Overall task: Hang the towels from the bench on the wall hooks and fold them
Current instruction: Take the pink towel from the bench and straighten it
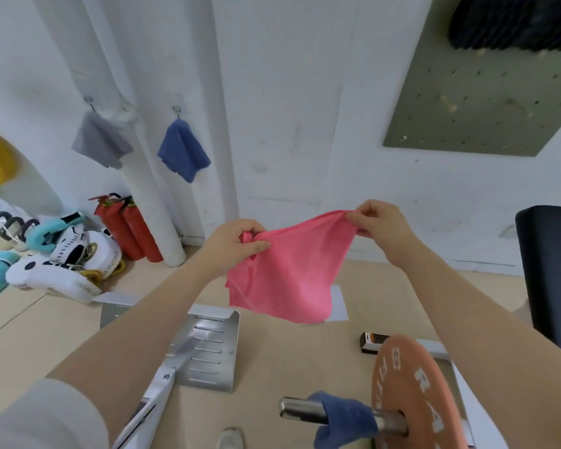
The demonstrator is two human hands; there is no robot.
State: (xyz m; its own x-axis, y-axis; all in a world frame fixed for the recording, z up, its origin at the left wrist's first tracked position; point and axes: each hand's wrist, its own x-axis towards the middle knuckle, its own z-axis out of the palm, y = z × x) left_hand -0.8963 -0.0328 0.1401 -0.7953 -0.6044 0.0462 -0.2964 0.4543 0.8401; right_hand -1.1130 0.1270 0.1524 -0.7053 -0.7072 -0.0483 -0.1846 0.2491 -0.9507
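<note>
1. Two bare forearms enter from the lower corners of the frame, each ending in a bare grip.
2. The left grip [237, 239] shows no ring, watch or band; its fingers are bare.
3. The right grip [381, 222] is likewise unadorned, and its wrist is bare.
4. A pale, off-white sleeve [42, 416] of soft-looking cloth covers the left upper arm at the lower left of the frame, ending near the elbow.
5. The right arm is bare wherever it shows.
</note>
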